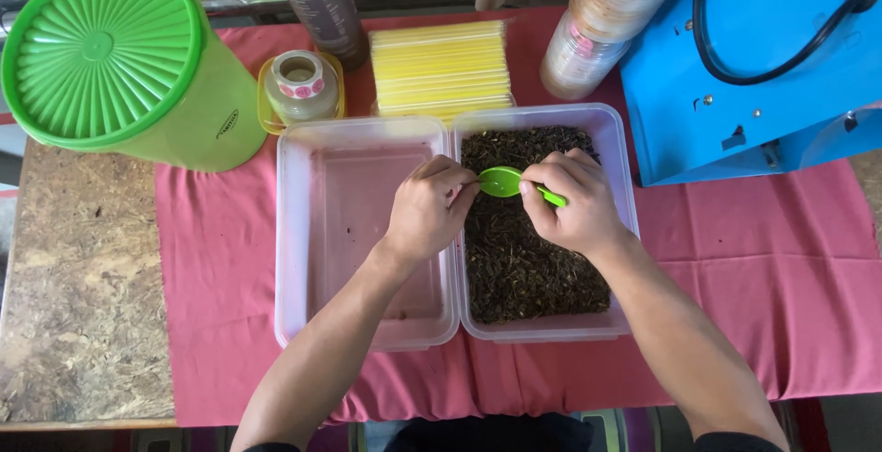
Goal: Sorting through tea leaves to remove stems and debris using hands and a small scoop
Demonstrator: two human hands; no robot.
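Two clear plastic tubs sit side by side on a red cloth. The right tub [621, 167] is filled with dark loose leaves [524, 259]; the left tub [303, 231] looks nearly bare inside. My right hand [574, 204] grips a small green spoon [503, 181] by its handle over the dark leaves. My left hand [430, 209] is closed at the spoon's bowl, over the wall between the tubs. What its fingers pinch is hidden.
A tall green lidded canister [119, 66] lies at back left, beside a roll of tape [299, 80]. Yellow straws [441, 68] lie behind the tubs, with a dark cup of straws [322, 2], stacked lids [606, 11], and a blue machine [763, 57] at right.
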